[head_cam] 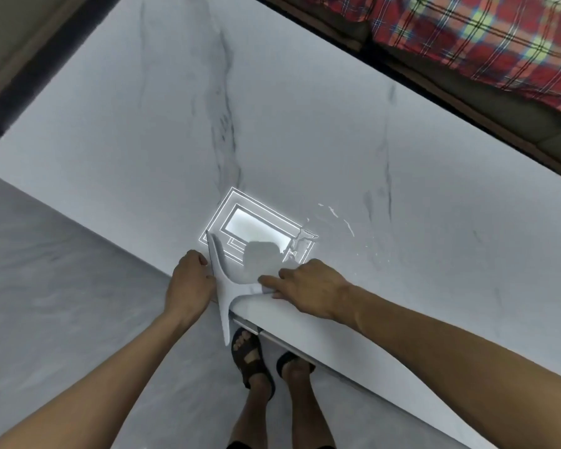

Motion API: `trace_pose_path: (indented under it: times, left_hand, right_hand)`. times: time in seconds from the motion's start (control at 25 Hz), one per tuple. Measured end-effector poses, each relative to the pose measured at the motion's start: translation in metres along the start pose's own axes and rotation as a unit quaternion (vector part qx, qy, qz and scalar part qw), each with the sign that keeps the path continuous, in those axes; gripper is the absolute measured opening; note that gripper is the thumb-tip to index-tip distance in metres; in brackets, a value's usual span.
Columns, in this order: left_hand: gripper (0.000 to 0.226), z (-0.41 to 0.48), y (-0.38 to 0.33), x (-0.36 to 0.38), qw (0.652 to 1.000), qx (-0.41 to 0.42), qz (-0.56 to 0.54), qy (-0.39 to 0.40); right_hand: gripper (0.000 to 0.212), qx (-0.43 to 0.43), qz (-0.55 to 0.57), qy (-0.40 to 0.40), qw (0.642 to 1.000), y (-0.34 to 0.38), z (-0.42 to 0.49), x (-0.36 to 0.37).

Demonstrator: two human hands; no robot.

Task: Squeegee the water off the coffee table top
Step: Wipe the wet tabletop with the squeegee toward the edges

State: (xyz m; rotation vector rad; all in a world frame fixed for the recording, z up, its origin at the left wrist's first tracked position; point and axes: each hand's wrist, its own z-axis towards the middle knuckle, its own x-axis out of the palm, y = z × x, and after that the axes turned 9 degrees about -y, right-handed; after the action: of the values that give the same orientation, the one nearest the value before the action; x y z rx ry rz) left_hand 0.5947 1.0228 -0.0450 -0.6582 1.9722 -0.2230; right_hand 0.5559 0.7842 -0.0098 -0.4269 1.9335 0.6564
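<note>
The right hand (308, 291) holds the white squeegee (222, 286) by its handle (245, 288). The fingers lie along the top of the handle and bend a little over it, the forefinger reaches furthest toward the blade, and the thumb is hidden under the hand. From this grip the handle goes to the left and meets the long blade (215, 257), which lies across it. One end of the blade is on the coffee table top (305, 124), beyond and left of the grip. The other end sticks out over the near edge of the table, on the person's side of the grip. The left hand (188, 281) is on the far side of the blade from the grip and touches its back. I cannot tell if its fingers curl round the blade or only press on it. Just beyond the grip a thin pool of water (305, 243) lies on the marble, with some streaks and drops a little further to the right. Beside it, beyond the handle, shines the bright rectangular reflection (256, 226) of a lamp. Below the grip, under the table edge, are two feet in dark sandals (247, 350) on the grey floor (62, 270). Far beyond the grip, past the other long edge of the table, lies a red checked cloth (467, 37).
</note>
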Motion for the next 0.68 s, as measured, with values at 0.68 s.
trace_pose_path:
  times: [0.68]
  left_hand:
    - [0.023, -0.003, -0.055, 0.061, 0.972, 0.094, 0.116, 0.179]
  right_hand:
    - [0.042, 0.398, 0.067, -0.078, 0.912, -0.099, -0.173, 0.023]
